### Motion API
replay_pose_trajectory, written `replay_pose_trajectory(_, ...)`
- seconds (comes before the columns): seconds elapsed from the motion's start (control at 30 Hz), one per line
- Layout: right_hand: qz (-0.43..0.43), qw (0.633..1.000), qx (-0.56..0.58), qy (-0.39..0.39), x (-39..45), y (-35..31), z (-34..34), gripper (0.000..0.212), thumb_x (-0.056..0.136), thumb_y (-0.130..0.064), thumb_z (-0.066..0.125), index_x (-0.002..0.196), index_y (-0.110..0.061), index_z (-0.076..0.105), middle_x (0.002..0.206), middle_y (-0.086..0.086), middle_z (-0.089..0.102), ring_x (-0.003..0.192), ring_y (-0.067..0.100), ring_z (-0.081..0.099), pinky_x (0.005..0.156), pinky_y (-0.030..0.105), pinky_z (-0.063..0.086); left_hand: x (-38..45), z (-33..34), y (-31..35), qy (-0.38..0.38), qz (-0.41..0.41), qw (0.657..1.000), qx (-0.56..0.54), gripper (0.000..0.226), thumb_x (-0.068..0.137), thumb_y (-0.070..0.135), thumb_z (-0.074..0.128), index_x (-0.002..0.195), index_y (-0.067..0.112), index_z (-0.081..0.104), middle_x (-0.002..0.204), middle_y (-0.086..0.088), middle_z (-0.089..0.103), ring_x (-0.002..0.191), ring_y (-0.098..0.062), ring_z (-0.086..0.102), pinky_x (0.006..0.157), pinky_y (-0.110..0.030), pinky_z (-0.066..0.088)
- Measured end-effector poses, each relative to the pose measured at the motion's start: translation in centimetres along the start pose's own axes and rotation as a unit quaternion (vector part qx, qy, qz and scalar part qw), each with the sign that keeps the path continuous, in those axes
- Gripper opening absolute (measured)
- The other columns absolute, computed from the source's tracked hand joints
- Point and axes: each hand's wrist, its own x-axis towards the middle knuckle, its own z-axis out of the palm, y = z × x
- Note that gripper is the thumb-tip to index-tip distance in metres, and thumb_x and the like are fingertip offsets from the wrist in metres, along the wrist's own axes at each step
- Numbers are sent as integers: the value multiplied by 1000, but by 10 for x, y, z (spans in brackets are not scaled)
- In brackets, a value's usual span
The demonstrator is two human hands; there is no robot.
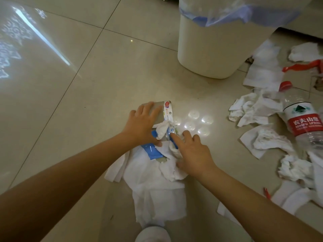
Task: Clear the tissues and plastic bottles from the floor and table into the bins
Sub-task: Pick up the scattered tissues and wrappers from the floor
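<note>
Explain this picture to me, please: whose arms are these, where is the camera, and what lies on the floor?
No machine here: a person wears a camera on the head, looking down at their own hands. The left hand presses flat on a blue and silver packet. The right hand reaches into a pile of white tissues, its forefinger straight; what it holds, if anything, is hidden. More crumpled tissues and a plastic bottle with a red label lie on the tiled floor to the right. A white bin with a plastic liner stands behind.
</note>
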Motion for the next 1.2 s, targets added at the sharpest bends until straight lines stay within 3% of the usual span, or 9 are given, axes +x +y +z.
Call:
replay_pose_trajectory(0.07, -4, 1000, -4, 16, 2, 0, 0, 67, 86, -19, 58, 142, -26, 22, 127, 8, 36, 99, 27, 45, 61, 31, 39, 5, -1, -6, -57, -32, 998, -3, 139, 49, 78, 71, 149, 25, -10, 158, -10, -11, 146, -31, -2, 111, -56, 17)
replay_pose_trajectory(0.13, -8, 1000, -2, 24, 1, 6, -4, 49, 90, -14, 52, 135, -21, 35, 120, 8, 42, 93, 26, 50, 62, 32, 37, 10, -2, -7, -93, -40, 995, -2, 144, 47, 81, 69, 147, 28, -19, 157, -10, -17, 146, -31, -8, 111, -58, 14)
replay_pose_trajectory(0.33, 47, 985, 139, 92, -6, 41, -17, 29, 86, -15, 55, 115, -20, 56, 102, 4, 57, 85, 24, 55, 64, 29, 35, 10, -5, -2, -4, -24, 999, -29, 124, 52, 79, 68, 148, 25, 10, 149, -6, 24, 132, -29, 32, 101, -45, 35)
replay_pose_trajectory(0.53, 119, 941, 262, 179, -9, 58, -35, 15, 80, -7, 60, 91, -16, 61, 84, 2, 59, 75, 22, 56, 60, 29, 39, 10, -13, 13, 38, -73, 986, -143, 126, 44, 69, 80, 143, 22, 19, 128, -3, 34, 108, -24, 50, 84, -39, 47)
replay_pose_trajectory(0.8, 148, 912, 335, 186, -13, 61, -40, 25, 77, -4, 61, 68, -23, 49, 62, -11, 52, 55, 2, 45, 46, 14, 32, 11, -11, 24, 22, -143, 937, -319, 79, 46, 44, 91, 105, 16, 47, 96, 0, 55, 84, -20, 56, 67, -34, 49)
replay_pose_trajectory(0.97, 143, 917, 320, 188, -17, 64, -48, 19, 78, -4, 63, 77, -20, 53, 70, -6, 54, 63, 12, 50, 51, 16, 34, 5, 0, 45, 29, -103, 943, -314, 27, 61, 26, 83, 75, 18, 61, 74, 0, 61, 70, -19, 59, 52, -24, 37)
replay_pose_trajectory(1.03, 147, 918, 318, 187, -18, 66, -50, 16, 79, -5, 63, 78, -19, 55, 72, -4, 57, 67, 15, 53, 53, 21, 35, 1, 4, 57, 56, -88, 953, -286, 19, 67, 20, 76, 81, 20, 63, 84, -2, 63, 79, -22, 62, 57, -25, 38)
replay_pose_trajectory(1.1, 153, 919, 313, 185, -21, 69, -48, 11, 79, -6, 63, 80, -15, 58, 76, -1, 60, 69, 17, 56, 57, 25, 37, -5, 11, 67, 57, -68, 965, -248, 35, 78, 20, 68, 112, 21, 62, 112, -5, 59, 102, -26, 58, 75, -30, 44)
replay_pose_trajectory(1.2, 157, 921, 304, 187, -24, 73, -43, 9, 76, -3, 62, 79, -11, 60, 75, 2, 61, 69, 21, 57, 58, 28, 40, -20, 30, 81, -16, -16, 991, -129, 71, 88, 56, 48, 149, 35, 17, 157, 1, 15, 143, -23, 18, 109, -49, 27)
